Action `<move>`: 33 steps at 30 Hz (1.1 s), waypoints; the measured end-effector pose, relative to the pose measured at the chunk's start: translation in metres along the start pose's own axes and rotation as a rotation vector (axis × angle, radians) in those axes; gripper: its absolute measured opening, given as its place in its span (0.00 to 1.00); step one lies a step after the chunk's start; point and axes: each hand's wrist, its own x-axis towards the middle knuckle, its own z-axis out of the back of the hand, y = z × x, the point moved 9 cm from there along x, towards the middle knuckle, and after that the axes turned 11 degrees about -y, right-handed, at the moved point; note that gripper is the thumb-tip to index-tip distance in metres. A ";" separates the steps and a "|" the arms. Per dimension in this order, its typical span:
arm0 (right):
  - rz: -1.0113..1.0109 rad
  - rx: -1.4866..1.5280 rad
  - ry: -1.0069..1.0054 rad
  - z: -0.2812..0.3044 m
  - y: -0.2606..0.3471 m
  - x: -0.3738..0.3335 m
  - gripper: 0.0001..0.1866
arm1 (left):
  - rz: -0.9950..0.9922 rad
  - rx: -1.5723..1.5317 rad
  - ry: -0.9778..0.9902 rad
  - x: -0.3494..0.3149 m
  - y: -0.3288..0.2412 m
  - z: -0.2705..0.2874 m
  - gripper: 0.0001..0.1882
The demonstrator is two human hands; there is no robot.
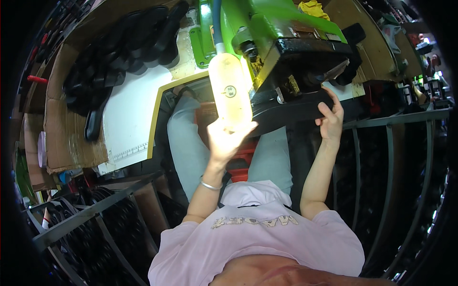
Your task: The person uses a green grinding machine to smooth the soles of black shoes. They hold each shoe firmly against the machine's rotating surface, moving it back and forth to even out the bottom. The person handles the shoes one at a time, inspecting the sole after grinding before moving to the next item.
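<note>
My left hand is at the lower end of a brightly glowing, pale yellow long oval piece with a small round dark mark. A blue-grey tube meets the piece's top, as on a lamp head. Most left fingers are hidden behind it, so I cannot tell whether they grip it; the thumb points out to the right. My right hand is raised at the right end of a long black curved piece. Its index finger and thumb are apart, with nothing visible between them. Contact with the black piece is unclear.
Ahead stands a green machine with a dark metal head. To the left, black shoe-sole-like pieces are heaped by a cardboard sheet and a white board. Metal racks flank me; a yellow cloth lies behind.
</note>
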 end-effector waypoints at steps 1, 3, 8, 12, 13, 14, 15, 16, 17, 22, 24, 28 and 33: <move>0.004 0.009 -0.004 0.007 0.000 0.007 0.27 | -0.113 0.126 -0.001 0.001 0.002 -0.007 0.12; 0.075 -0.018 -0.049 0.017 0.010 0.015 0.27 | -0.166 0.149 -0.038 0.003 0.010 -0.020 0.12; 0.105 -0.156 -0.028 -0.004 0.020 0.020 0.26 | -0.107 0.036 -0.097 -0.004 0.001 -0.012 0.09; 0.070 -0.207 0.024 -0.020 0.010 0.017 0.27 | -0.041 -0.028 -0.033 -0.004 0.000 0.005 0.11; 0.090 -0.207 0.033 -0.025 0.012 0.014 0.28 | 0.004 -0.051 -0.010 -0.004 0.002 0.010 0.12; 0.111 -0.208 0.040 -0.030 0.013 0.007 0.28 | 0.048 -0.075 0.012 -0.003 0.002 0.013 0.14; 0.132 -0.210 0.046 -0.035 0.016 0.001 0.29 | 0.094 -0.101 0.037 -0.002 0.002 0.017 0.15; 0.113 -0.211 0.028 -0.034 0.013 -0.001 0.31 | 0.115 -0.067 0.116 -0.003 0.004 0.021 0.19; 0.103 -0.201 0.034 -0.034 0.013 -0.004 0.32 | 0.119 -0.064 0.133 -0.002 0.004 0.022 0.20; 0.132 -0.162 0.096 -0.048 0.017 -0.017 0.34 | 0.102 -0.022 0.172 -0.001 0.007 0.036 0.22; 0.156 -0.133 0.130 -0.058 0.017 -0.019 0.33 | 0.041 -0.013 0.154 -0.002 0.001 0.043 0.22; 0.152 -0.080 0.205 -0.079 0.015 -0.029 0.33 | 0.061 0.003 0.138 -0.009 -0.003 0.064 0.20; 0.189 -0.077 0.311 -0.104 0.001 -0.053 0.35 | 0.084 0.208 0.180 -0.015 -0.004 0.099 0.14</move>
